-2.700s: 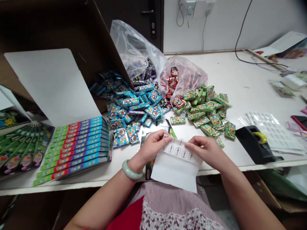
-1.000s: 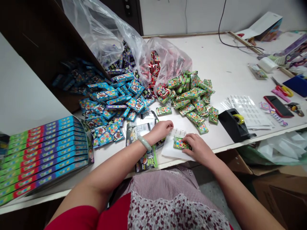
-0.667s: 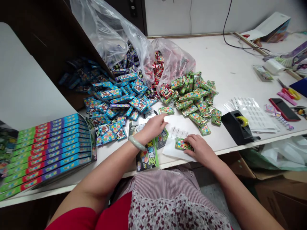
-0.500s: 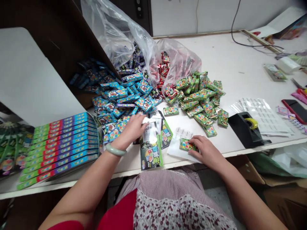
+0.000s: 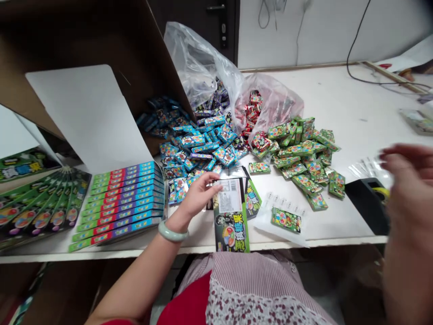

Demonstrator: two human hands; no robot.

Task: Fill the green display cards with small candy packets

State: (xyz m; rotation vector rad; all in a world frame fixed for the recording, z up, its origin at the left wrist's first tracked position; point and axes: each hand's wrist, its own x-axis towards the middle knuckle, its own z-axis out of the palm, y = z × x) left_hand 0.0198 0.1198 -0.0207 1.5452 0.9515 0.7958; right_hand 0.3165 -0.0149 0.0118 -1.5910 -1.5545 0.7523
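My left hand (image 5: 200,195) has its thumb and fingers closed on the upper left edge of a flat black and green printed package (image 5: 232,232). That package has a clear window and a white barcode label near its top. Another such package (image 5: 253,198) lies partly under it. My right hand (image 5: 411,180) is raised at the far right, smeared by motion, so its fingers cannot be made out. Between the hands, a small green candy box (image 5: 286,220) lies on a white sheet of stickers (image 5: 269,221).
Blue boxes (image 5: 199,140) and green boxes (image 5: 301,158) are heaped behind, with red boxes (image 5: 253,108) in a clear plastic bag (image 5: 280,92). Stacked multicoloured packs (image 5: 118,203) stand left, below a cardboard box (image 5: 101,31). A black tape dispenser (image 5: 365,205) sits right.
My right hand has let go of the small green box and swung up and right, past the tape dispenser. My left hand stays at the flat package. The whole view has shifted left.
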